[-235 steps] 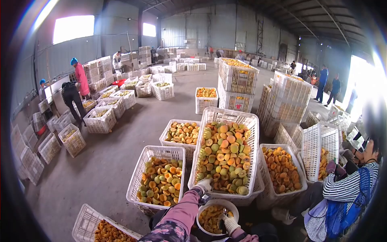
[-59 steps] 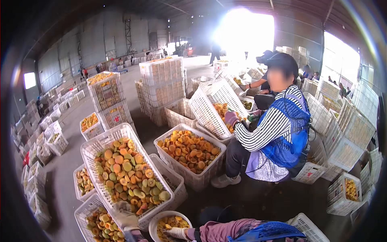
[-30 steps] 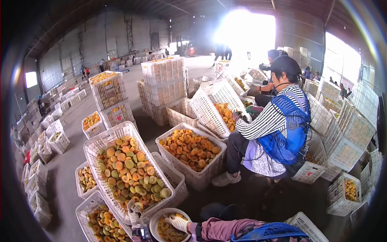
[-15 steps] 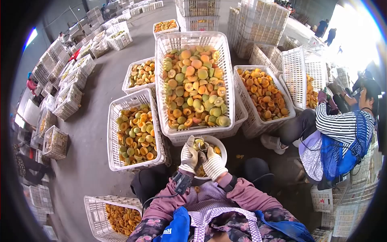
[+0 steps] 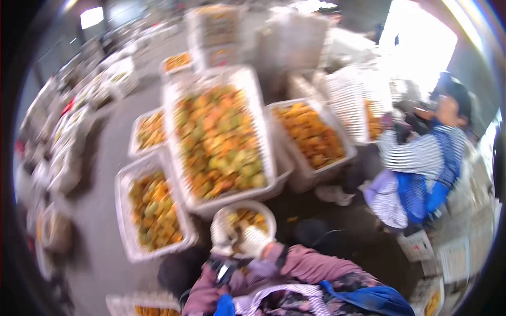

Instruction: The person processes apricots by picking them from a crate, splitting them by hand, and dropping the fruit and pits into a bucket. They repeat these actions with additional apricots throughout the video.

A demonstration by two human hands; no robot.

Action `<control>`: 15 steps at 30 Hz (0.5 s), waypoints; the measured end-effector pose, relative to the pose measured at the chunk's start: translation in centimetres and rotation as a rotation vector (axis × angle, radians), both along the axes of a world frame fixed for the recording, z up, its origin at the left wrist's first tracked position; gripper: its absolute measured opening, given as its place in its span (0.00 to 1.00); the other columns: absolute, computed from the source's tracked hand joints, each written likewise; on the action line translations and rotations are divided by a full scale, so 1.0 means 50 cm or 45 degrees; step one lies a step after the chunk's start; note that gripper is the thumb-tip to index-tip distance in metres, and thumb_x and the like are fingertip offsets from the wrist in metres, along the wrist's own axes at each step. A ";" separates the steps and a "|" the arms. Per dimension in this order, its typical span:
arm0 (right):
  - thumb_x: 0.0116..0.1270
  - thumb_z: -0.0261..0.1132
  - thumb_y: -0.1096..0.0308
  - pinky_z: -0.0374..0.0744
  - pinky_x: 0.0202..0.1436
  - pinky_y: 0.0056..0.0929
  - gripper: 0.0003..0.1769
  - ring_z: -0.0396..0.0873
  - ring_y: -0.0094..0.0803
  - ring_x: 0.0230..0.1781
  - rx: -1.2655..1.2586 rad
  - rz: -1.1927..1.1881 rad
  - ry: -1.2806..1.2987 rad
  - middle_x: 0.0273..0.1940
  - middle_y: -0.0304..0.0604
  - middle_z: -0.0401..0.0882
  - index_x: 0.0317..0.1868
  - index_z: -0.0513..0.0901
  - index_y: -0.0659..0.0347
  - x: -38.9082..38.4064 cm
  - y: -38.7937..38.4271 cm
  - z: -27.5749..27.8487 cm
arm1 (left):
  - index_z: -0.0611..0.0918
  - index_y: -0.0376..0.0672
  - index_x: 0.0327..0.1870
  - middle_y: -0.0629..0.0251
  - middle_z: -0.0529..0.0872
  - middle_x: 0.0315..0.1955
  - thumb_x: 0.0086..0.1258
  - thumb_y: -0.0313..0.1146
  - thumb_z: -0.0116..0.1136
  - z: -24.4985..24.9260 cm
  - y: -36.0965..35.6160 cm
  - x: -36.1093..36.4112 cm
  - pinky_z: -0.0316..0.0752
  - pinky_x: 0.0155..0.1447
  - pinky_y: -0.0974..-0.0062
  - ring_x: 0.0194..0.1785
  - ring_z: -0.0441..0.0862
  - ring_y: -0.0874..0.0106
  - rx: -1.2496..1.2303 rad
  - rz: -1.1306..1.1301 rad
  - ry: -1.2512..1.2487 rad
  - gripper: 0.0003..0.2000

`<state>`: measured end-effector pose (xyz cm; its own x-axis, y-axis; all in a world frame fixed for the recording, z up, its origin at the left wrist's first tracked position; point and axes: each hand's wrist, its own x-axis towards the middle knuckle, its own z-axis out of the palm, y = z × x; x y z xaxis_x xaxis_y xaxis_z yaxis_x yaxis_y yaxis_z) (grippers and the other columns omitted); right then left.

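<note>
My left hand [image 5: 223, 239], in a pale glove, is at the left rim of a white bucket [image 5: 269, 215]. Also gloved, my right hand [image 5: 254, 240] reaches over the bucket's near side, close to the left one. Apricot pieces [image 5: 247, 217] lie in the bucket just beyond both hands. Motion blur smears the fingers, so what either hand holds cannot be made out. Directly past the bucket stands a large white crate [image 5: 266, 137] heaped with orange and green halved apricots [image 5: 219, 137].
Smaller apricot crates stand at the left [image 5: 122, 210] and right [image 5: 345, 142] of the large one. Another crate [image 5: 118, 305] is at lower left. A person in a striped top [image 5: 416, 158] sits at the right. Stacked crates [image 5: 292, 42] rise behind.
The view has swung and blurred, shifting the crates left and down in the picture. My hands, raised together over the bucket before, now look lower and slightly farther apart.
</note>
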<state>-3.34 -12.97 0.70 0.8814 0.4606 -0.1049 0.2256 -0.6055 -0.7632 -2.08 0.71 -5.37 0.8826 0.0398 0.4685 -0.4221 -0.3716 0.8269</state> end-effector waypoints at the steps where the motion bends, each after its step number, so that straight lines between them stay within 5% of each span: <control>1: 0.54 0.63 0.68 0.76 0.42 0.36 0.22 0.76 0.48 0.38 0.122 -0.052 0.029 0.37 0.52 0.78 0.51 0.72 0.60 0.006 0.008 -0.082 | 0.73 0.34 0.53 0.51 0.78 0.44 0.55 0.31 0.54 0.002 -0.002 0.002 0.66 0.62 0.65 0.53 0.74 0.57 -0.473 -0.111 0.340 0.23; 2: 0.63 0.56 0.61 0.75 0.47 0.37 0.19 0.76 0.49 0.42 -0.097 0.015 0.001 0.42 0.53 0.78 0.53 0.72 0.59 0.006 0.005 -0.076 | 0.72 0.34 0.54 0.54 0.79 0.42 0.53 0.33 0.59 -0.051 0.019 0.017 0.68 0.60 0.67 0.51 0.75 0.58 -0.419 -0.199 0.331 0.25; 3: 0.70 0.44 0.53 0.70 0.55 0.37 0.22 0.74 0.48 0.48 -0.181 -0.108 0.231 0.47 0.53 0.78 0.54 0.72 0.59 0.011 0.005 -0.050 | 0.73 0.37 0.53 0.58 0.79 0.41 0.58 0.38 0.60 -0.117 0.029 0.032 0.71 0.55 0.70 0.47 0.76 0.62 -1.195 -0.444 0.447 0.23; 4: 0.71 0.40 0.52 0.67 0.59 0.36 0.25 0.72 0.46 0.53 -0.160 -0.153 0.420 0.52 0.51 0.75 0.55 0.72 0.59 0.021 -0.003 -0.039 | 0.73 0.37 0.53 0.58 0.79 0.41 0.58 0.38 0.60 -0.087 -0.008 0.050 0.71 0.55 0.70 0.47 0.76 0.62 -1.209 -0.556 0.450 0.23; 5: 0.72 0.36 0.51 0.63 0.63 0.35 0.27 0.69 0.44 0.58 -0.114 -0.170 0.617 0.57 0.50 0.73 0.57 0.72 0.59 0.029 -0.001 -0.044 | 0.73 0.39 0.51 0.63 0.79 0.39 0.65 0.43 0.54 -0.027 -0.008 0.038 0.73 0.50 0.75 0.43 0.77 0.69 -0.992 -0.307 0.750 0.20; 6: 0.71 0.40 0.56 0.64 0.62 0.35 0.24 0.71 0.41 0.57 -0.292 0.209 0.314 0.57 0.49 0.72 0.59 0.70 0.60 0.042 0.004 -0.138 | 0.74 0.41 0.49 0.67 0.78 0.36 0.71 0.48 0.48 0.004 -0.004 0.034 0.74 0.45 0.81 0.38 0.77 0.75 -0.737 -0.023 1.018 0.18; 9: 0.69 0.47 0.67 0.70 0.54 0.35 0.18 0.75 0.41 0.47 -0.018 0.257 -0.072 0.50 0.49 0.75 0.57 0.70 0.59 0.054 -0.003 -0.208 | 0.75 0.42 0.48 0.66 0.80 0.32 0.70 0.51 0.50 -0.039 -0.024 0.042 0.75 0.43 0.76 0.36 0.78 0.73 -1.470 -0.104 0.685 0.20; 10: 0.69 0.48 0.67 0.71 0.52 0.34 0.16 0.74 0.42 0.49 0.327 0.036 0.377 0.50 0.49 0.75 0.55 0.71 0.58 0.028 -0.004 -0.053 | 0.75 0.42 0.45 0.66 0.79 0.30 0.70 0.51 0.49 -0.025 -0.029 0.035 0.74 0.42 0.76 0.34 0.77 0.74 -1.450 -0.104 0.655 0.19; 12: 0.70 0.49 0.66 0.71 0.51 0.32 0.14 0.73 0.41 0.48 0.130 0.003 0.463 0.50 0.48 0.74 0.53 0.71 0.58 0.018 0.020 -0.105 | 0.74 0.42 0.40 0.65 0.78 0.27 0.71 0.51 0.47 0.017 -0.034 0.018 0.72 0.38 0.77 0.31 0.75 0.74 -1.290 -0.089 0.684 0.18; 13: 0.69 0.46 0.68 0.71 0.51 0.32 0.13 0.72 0.42 0.49 -0.166 0.247 0.328 0.50 0.48 0.74 0.50 0.72 0.59 0.010 0.020 -0.089 | 0.73 0.42 0.37 0.65 0.77 0.25 0.71 0.51 0.46 0.033 -0.034 0.012 0.71 0.36 0.77 0.29 0.74 0.74 -1.223 -0.100 0.685 0.18; 14: 0.68 0.42 0.69 0.70 0.53 0.36 0.16 0.71 0.44 0.49 0.189 0.242 -0.029 0.52 0.49 0.73 0.51 0.72 0.61 0.009 0.028 -0.261 | 0.73 0.41 0.34 0.65 0.77 0.23 0.72 0.51 0.45 0.050 -0.033 0.007 0.71 0.35 0.77 0.27 0.73 0.74 -1.151 -0.113 0.689 0.19; 15: 0.67 0.41 0.69 0.69 0.55 0.39 0.17 0.71 0.45 0.51 -0.639 0.665 -0.671 0.53 0.50 0.72 0.51 0.72 0.62 -0.002 0.029 -0.215 | 0.72 0.41 0.31 0.64 0.76 0.22 0.72 0.51 0.44 0.066 -0.031 0.004 0.70 0.33 0.77 0.25 0.73 0.74 -1.077 -0.125 0.698 0.20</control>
